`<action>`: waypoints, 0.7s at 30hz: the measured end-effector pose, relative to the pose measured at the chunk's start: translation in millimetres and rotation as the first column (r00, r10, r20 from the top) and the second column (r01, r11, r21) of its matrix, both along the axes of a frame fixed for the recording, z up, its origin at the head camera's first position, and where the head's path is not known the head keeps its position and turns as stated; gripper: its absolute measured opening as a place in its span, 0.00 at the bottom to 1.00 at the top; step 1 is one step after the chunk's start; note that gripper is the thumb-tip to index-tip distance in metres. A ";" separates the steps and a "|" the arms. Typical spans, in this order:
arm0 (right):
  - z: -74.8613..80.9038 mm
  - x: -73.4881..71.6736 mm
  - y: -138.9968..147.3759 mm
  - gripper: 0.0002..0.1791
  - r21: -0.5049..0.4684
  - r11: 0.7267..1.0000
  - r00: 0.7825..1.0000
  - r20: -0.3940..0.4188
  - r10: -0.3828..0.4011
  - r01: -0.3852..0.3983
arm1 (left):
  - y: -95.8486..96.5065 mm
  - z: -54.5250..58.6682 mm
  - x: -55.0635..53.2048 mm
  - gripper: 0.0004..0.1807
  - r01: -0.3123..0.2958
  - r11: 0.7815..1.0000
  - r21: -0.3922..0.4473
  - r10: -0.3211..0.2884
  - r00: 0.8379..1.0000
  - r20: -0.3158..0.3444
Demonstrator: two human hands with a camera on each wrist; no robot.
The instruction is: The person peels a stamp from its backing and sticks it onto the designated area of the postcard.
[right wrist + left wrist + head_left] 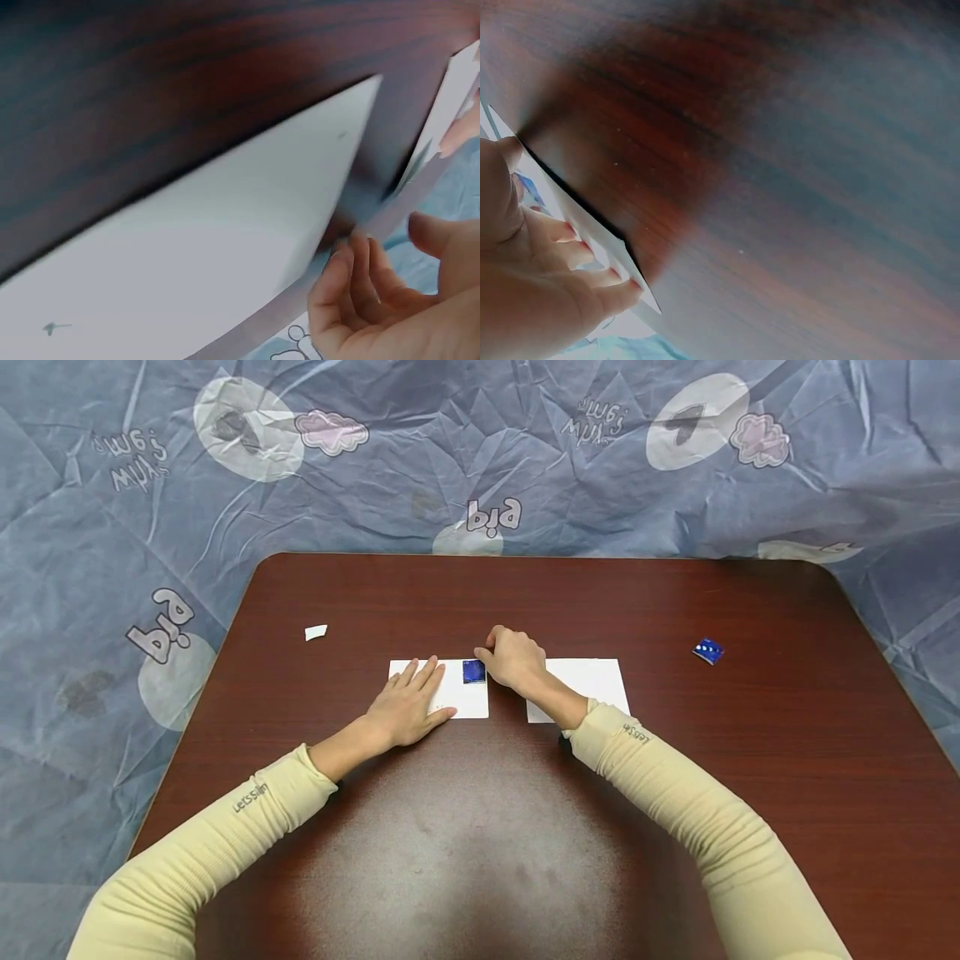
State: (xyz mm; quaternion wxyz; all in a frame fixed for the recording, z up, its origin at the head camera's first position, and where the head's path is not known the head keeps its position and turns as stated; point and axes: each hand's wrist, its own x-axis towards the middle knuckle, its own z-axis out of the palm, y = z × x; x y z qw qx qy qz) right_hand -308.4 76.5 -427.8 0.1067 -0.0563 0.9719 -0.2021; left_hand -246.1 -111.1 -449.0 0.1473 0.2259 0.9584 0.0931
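Note:
My left hand (403,706) lies flat, fingers spread, on a white paper rectangle (471,700). A small dark blue stamp-like square (473,672) sits in that paper's far right corner. Just right of the square is my right hand (519,662), its fingers loosely curled. In the right wrist view the thumb stands apart from the fingers (337,281), and nothing shows between them. A second white paper rectangle (588,681) lies partly under the right wrist, a strip of table separating it from the first. The left wrist view shows the left fingertips pressing along the paper (600,236).
A small white scrap (316,632) lies at the far left of the brown table (480,827). Toward the right lies a loose blue square piece (708,651) with white marks. Behind the table's far edge hangs a blue-grey printed cloth (420,443).

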 end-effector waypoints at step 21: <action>-22.4 -10.4 -1.4 0.42 0.319 0.919 0.972 0.040 0.233 -0.234 | -0.3 2.6 0.3 0.41 -0.001 0.999 -0.046 0.002 1.000 0.007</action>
